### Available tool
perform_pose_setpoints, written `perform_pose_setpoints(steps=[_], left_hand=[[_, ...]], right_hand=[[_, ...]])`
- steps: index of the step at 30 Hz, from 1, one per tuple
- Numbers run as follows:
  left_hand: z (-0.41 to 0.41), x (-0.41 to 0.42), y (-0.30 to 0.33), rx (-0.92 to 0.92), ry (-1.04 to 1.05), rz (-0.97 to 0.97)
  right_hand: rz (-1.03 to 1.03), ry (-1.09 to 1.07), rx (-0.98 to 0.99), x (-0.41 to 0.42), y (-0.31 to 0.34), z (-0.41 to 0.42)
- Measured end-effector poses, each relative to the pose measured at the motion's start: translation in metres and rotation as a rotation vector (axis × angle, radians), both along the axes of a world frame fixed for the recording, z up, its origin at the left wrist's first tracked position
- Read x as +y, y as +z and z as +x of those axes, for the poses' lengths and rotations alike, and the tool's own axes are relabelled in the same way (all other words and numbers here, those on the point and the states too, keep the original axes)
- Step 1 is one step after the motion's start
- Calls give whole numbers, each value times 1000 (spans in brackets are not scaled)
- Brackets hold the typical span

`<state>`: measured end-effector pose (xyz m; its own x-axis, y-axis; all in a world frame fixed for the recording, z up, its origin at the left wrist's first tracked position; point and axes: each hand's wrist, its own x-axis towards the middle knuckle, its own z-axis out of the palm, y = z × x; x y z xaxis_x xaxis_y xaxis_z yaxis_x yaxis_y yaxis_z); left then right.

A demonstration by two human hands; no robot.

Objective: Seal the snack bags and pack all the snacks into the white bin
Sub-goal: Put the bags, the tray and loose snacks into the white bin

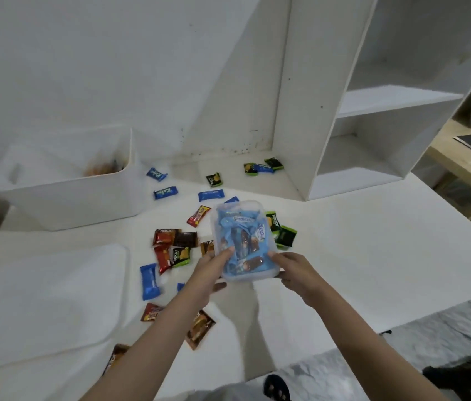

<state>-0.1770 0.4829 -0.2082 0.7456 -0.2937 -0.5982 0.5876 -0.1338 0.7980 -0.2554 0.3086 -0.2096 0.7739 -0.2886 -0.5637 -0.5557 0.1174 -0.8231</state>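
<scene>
A: Snack bag [243,241], the clear one stuffed with blue-wrapped snacks — where is it sitting?

B: It is being held above the white tabletop [373,256], out in front of the person. Both hands are gripping its near edge: the left hand [210,270] is pinching the near-left corner with the thumb on top, and the right hand [295,272] is pinching the near-right corner the same way.

A: Is the top of the bag closed?

B: I cannot tell; the far edge is blurring into the wrappers behind it.

A: And the white bin [66,183]?

B: It is standing at the far left of the tabletop, well apart from the bag, with something orange-brown showing inside near its right wall.

A: What is lying loose?

B: Small packets are scattering across the middle of the tabletop: blue packets [164,193] near the bin, red and brown packets [167,238] just left of the bag, green packets [284,235] peeking out on the bag's right side, and a long blue packet [149,280] nearer the person. More brown packets [200,331] are lying beneath the left forearm.

A: Anything else?

B: A white lid [46,299] is lying flat at the near left, and a white shelf unit [358,111] is standing at the far right.
</scene>
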Motion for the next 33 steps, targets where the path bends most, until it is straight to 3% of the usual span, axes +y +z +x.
perform_pose_setpoints(steps=[12, 23, 30, 33], left_hand=[[115, 201, 96, -205, 172, -56], [255, 335, 164, -366, 306, 56], [352, 358, 156, -417, 148, 338], [378, 362, 137, -364, 53, 415]], right_hand=[[51, 168, -118, 185, 92, 158], [-52, 318, -238, 329, 147, 314], [-77, 384, -158, 353, 134, 418], [55, 425, -16, 352, 110, 443]])
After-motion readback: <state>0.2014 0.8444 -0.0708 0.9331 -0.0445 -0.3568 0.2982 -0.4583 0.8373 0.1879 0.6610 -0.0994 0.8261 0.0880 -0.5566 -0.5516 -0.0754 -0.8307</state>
